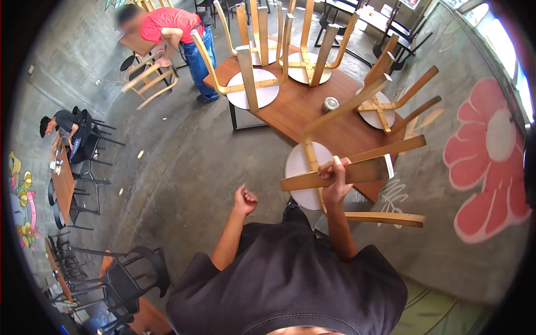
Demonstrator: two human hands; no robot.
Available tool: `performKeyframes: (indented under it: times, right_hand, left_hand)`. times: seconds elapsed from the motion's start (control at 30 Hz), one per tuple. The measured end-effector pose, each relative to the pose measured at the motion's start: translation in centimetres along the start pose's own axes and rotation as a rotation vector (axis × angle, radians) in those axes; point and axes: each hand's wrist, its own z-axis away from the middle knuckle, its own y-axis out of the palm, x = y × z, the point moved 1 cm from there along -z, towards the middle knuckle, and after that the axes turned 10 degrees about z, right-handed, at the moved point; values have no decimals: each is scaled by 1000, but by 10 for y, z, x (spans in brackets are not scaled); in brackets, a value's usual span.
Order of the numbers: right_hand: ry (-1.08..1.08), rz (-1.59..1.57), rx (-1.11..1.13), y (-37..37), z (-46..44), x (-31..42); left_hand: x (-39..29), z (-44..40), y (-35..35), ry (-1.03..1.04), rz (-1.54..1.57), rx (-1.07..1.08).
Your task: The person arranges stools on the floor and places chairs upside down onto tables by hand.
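My right hand (336, 181) grips a wooden leg of an upturned stool (300, 162), whose round white seat faces down beside the near end of the brown table (285, 114). The stool's other legs stick out to the right and upward. My left hand (245, 200) hangs over the floor to the left of the stool, its fingers curled in and nothing seen in them. More upturned stools (254, 89) rest seat-down on the table, with a small round jar (330, 104) between them.
A person in a red shirt (170, 27) holds a wooden stool (149, 81) at the back left. Another person (66, 123) is at a table (63, 184) with black chairs at far left. A black chair (120, 282) stands lower left. A painted wall (424, 257) lies right.
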Motion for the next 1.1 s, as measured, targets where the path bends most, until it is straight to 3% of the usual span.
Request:
performKeyframes:
  times: [0.07, 0.1, 0.17, 0.23, 0.3, 0.4, 0.6, 0.73, 0.8, 0.83, 0.87, 0.9, 0.93, 0.97, 1.0, 1.1]
  right_hand:
    - [47, -148, 64, 29, 47, 8]
    - [65, -199, 99, 47, 70, 9]
    - [200, -310, 125, 83, 120, 15]
    - [347, -465, 173, 115, 159, 23]
    - [482, -597, 234, 129, 183, 25]
    - [744, -790, 272, 127, 193, -6]
    - [888, -810, 453, 97, 198, -94]
    - [998, -694, 314, 82, 214, -113]
    - [965, -364, 71, 65, 221, -133]
    - [961, -371, 58, 55, 230, -149]
    - [1004, -141, 4, 38, 243, -173]
    - [1041, 93, -52, 19, 256, -199]
    - [1037, 123, -62, 0, 266, -229]
    - [1033, 153, -71, -20, 275, -257]
    - [1027, 149, -78, -39, 277, -282]
    - [1241, 199, -141, -83, 283, -321]
  left_hand:
    - [-21, -2, -84, -12, 30, -390]
    - [-32, 2, -112, -19, 12, -397]
    - [-44, 33, -170, -230, -86, -322]
    - [-41, 76, -170, -8, -151, -63]
    - [-65, 121, -186, 95, -146, 29]
    - [-132, 183, -218, 210, -187, -22]
    - [-184, 201, -269, 330, -257, -140]
    - [-176, 176, -307, 328, -350, -178]
    - [-171, 155, -332, 340, -425, -153]
    - [-171, 143, -342, 339, -457, -156]
    - [-172, 134, -349, 339, -491, -168]
    - [-155, 145, -308, 345, -487, -233]
    - [-134, 163, -249, 352, -482, -297]
    - [-152, 139, -292, 196, -508, -337]
    - [-146, 130, -293, 193, -514, -330]
    - [-125, 102, -275, 34, -787, -633]
